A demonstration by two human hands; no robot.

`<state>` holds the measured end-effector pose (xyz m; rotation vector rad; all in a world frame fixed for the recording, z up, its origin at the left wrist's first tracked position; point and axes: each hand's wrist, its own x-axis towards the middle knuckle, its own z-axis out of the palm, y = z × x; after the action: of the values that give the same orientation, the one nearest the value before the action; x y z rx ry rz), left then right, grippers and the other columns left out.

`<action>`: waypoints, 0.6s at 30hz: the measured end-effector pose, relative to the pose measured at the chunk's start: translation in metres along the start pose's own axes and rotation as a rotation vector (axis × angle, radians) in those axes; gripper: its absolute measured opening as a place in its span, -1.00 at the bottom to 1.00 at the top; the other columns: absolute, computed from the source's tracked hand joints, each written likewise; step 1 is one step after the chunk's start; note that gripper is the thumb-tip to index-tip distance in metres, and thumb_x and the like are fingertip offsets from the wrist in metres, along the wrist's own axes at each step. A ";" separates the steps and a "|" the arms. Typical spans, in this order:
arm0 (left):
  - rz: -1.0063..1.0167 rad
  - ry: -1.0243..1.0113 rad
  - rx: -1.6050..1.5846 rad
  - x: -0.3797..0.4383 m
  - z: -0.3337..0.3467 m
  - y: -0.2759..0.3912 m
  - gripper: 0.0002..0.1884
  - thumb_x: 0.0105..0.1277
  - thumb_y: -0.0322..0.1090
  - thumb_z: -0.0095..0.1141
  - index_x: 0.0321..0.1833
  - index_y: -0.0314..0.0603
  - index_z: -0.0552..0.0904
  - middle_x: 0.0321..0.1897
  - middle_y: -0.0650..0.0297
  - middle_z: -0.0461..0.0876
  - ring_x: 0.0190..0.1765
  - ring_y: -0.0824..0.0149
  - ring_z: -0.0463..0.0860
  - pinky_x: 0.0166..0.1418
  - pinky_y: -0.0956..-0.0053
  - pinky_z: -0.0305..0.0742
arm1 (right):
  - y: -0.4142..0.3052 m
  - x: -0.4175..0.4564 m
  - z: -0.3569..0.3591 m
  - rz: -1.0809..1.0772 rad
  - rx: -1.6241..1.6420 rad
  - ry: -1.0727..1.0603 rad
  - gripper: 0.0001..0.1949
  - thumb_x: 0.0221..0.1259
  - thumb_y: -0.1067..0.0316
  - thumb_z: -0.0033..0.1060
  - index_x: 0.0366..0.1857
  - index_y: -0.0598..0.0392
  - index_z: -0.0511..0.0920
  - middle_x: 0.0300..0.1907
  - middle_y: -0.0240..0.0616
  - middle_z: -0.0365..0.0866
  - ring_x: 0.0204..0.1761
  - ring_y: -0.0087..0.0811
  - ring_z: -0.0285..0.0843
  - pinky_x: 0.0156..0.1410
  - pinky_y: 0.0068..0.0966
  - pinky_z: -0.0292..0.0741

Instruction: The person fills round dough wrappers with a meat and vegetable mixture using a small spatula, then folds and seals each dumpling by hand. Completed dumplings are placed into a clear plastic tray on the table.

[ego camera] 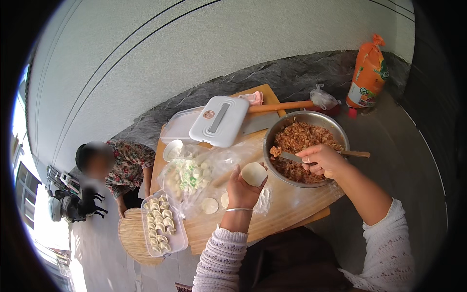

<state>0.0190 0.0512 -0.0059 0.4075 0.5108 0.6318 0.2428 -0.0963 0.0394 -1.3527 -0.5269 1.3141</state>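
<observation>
My left hand holds a round dough wrapper on its palm and fingers, beside the near left rim of a steel bowl. In my right hand is a flat metal spreader with a lump of filling on its tip, over the steel bowl. Reddish minced filling lies in the bowl, and a wooden handle sticks out over its right rim. More wrappers lie on the wooden board, left of my left wrist. Folded dumplings sit in rows in a plastic tray.
A plastic bag of dough pieces, a small white bowl, a white container lid and a rolling pin are on the table. A person sits at the left by a round woven mat. An orange sack stands by the wall.
</observation>
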 end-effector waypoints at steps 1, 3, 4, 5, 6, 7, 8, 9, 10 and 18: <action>-0.012 -0.026 -0.009 0.001 0.002 0.001 -0.37 0.57 0.07 -0.24 0.37 -0.44 0.37 0.26 -0.16 0.52 0.29 -0.07 0.54 0.38 0.02 0.42 | -0.003 -0.002 -0.002 -0.015 0.006 -0.015 -0.64 0.36 0.58 -0.01 0.20 0.38 0.52 -0.43 -0.24 0.55 -0.65 -0.72 0.15 -0.60 -0.69 -0.02; -0.040 -0.078 -0.029 0.004 0.005 0.002 -0.35 0.58 0.09 -0.26 0.36 -0.46 0.37 0.26 -0.16 0.52 0.30 -0.07 0.54 0.39 0.02 0.42 | -0.008 -0.007 -0.005 -0.042 0.019 -0.040 -0.64 0.37 0.58 -0.02 0.21 0.38 0.52 -0.43 -0.26 0.55 -0.65 -0.72 0.15 -0.59 -0.69 -0.01; -0.028 -0.072 -0.022 0.004 0.007 0.002 -0.35 0.58 0.10 -0.27 0.36 -0.47 0.37 0.26 -0.16 0.52 0.30 -0.07 0.54 0.39 0.03 0.42 | -0.012 -0.012 -0.002 -0.072 -0.010 -0.006 -0.66 0.36 0.57 -0.01 0.17 0.37 0.55 -0.43 -0.26 0.55 -0.64 -0.73 0.14 -0.59 -0.73 -0.01; -0.017 -0.067 -0.015 0.003 0.009 0.004 -0.34 0.58 0.10 -0.27 0.36 -0.47 0.37 0.26 -0.17 0.52 0.30 -0.07 0.53 0.39 0.03 0.42 | -0.013 -0.011 0.000 -0.109 -0.111 0.021 -0.68 0.36 0.57 -0.01 0.14 0.35 0.57 -0.44 -0.26 0.56 -0.63 -0.70 0.20 -0.58 -0.68 0.07; -0.013 -0.063 -0.006 0.003 0.012 0.002 -0.34 0.58 0.11 -0.28 0.36 -0.48 0.37 0.26 -0.17 0.52 0.30 -0.07 0.53 0.38 0.03 0.42 | -0.012 -0.009 -0.002 -0.144 -0.210 0.055 -0.69 0.36 0.56 -0.01 0.12 0.32 0.60 -0.45 -0.25 0.57 -0.61 -0.66 0.26 -0.56 -0.64 0.14; -0.010 -0.066 -0.003 0.003 0.011 0.001 -0.33 0.58 0.11 -0.28 0.36 -0.48 0.37 0.26 -0.17 0.52 0.30 -0.07 0.53 0.38 0.03 0.42 | -0.010 -0.007 -0.003 -0.179 -0.308 0.089 -0.70 0.36 0.56 0.00 0.09 0.29 0.62 -0.45 -0.25 0.58 -0.60 -0.62 0.32 -0.55 -0.60 0.22; -0.008 -0.069 0.001 0.002 0.008 0.002 -0.33 0.58 0.11 -0.28 0.36 -0.48 0.37 0.26 -0.17 0.53 0.30 -0.07 0.53 0.37 0.03 0.43 | -0.006 -0.004 -0.003 -0.256 -0.525 0.149 -0.71 0.32 0.57 0.02 0.05 0.25 0.65 -0.43 -0.17 0.62 -0.51 -0.47 0.43 -0.44 -0.49 0.32; 0.000 -0.066 0.003 0.001 0.004 0.004 -0.33 0.58 0.11 -0.27 0.36 -0.48 0.37 0.25 -0.17 0.53 0.30 -0.06 0.53 0.37 0.03 0.43 | 0.000 0.003 0.000 -0.331 -0.743 0.201 -0.72 0.27 0.58 0.05 0.00 0.21 0.68 -0.40 -0.10 0.65 -0.43 -0.32 0.54 -0.32 -0.38 0.43; 0.001 -0.047 0.002 0.000 0.001 0.004 -0.34 0.58 0.10 -0.27 0.36 -0.48 0.36 0.24 -0.16 0.53 0.29 -0.06 0.54 0.35 0.03 0.44 | 0.007 0.010 0.003 -0.405 -0.960 0.254 -0.73 0.23 0.58 0.07 -0.05 0.18 0.70 -0.37 -0.03 0.68 -0.34 -0.16 0.65 -0.21 -0.26 0.53; -0.032 0.025 -0.006 -0.005 -0.014 0.000 -0.37 0.59 0.07 -0.26 0.37 -0.46 0.35 0.24 -0.16 0.54 0.28 -0.07 0.54 0.35 0.03 0.45 | 0.029 0.017 0.032 -0.438 -1.201 0.245 -0.70 0.11 0.57 0.08 -0.11 0.14 0.73 -0.23 0.09 0.71 -0.11 0.06 0.68 0.04 -0.14 0.58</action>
<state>0.0080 0.0509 -0.0162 0.3855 0.5379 0.6085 0.2084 -0.0765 0.0151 -2.1263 -1.4672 0.3770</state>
